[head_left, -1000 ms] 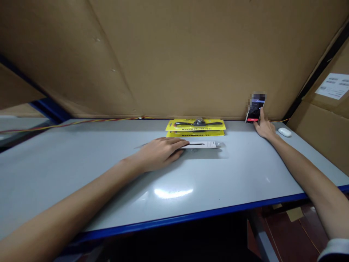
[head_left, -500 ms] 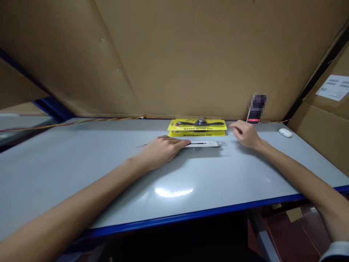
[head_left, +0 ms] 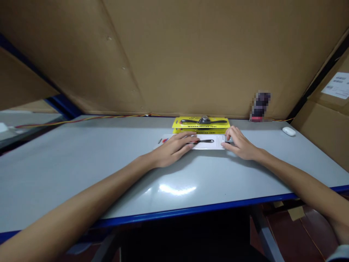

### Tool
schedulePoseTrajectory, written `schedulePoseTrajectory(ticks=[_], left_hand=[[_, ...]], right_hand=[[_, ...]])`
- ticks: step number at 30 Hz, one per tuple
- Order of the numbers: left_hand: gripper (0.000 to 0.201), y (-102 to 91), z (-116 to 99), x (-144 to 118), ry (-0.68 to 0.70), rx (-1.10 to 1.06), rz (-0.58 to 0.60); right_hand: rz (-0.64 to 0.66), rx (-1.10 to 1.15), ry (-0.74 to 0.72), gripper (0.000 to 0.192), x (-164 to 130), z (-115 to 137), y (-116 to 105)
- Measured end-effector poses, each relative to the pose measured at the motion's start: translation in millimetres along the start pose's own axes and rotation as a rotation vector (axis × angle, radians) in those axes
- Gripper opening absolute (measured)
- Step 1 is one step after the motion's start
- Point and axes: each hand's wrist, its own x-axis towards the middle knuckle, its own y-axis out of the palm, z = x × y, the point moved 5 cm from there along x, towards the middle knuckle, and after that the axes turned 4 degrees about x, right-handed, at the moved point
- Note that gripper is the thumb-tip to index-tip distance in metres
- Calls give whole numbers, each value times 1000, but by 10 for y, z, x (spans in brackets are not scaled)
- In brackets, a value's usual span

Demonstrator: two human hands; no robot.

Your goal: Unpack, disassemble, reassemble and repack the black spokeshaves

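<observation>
Both hands flat on the white card at the table's far centre.

Left hand: released, palm down, fingers extended over the left part of the white card, touching it. Right hand: released, fingertips resting on the card's right end. Both forearms extend from the near edge, converging. The card lies flat on the grey table, just near of the stacked yellow blister packs. A white earbud case sits far right.

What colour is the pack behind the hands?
Yellow pack, with a black tool inside; the head view shows it.
</observation>
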Motion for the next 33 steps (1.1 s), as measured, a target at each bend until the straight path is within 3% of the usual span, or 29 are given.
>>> schedulePoseTrajectory(ticks=[9,14,19,25,33], left_hand=[[57,-179,163,18,-132,66,-127],[67,-319,411,-27,-353,154,-137],[72,-343,680,-68,-537,131,-137],[63,-300,774,-51,-492,87,-34],[62,-318,793,-43,-464,7,-15]], right_hand=[[-51,13,88,32,-3,-180,98],[-51,-18,45,26,-22,-176,147],[11,-22,22,31,-29,-138,164],[117,2,-66,46,-36,-90,170],[162,-40,-85,56,-43,-44,161]])
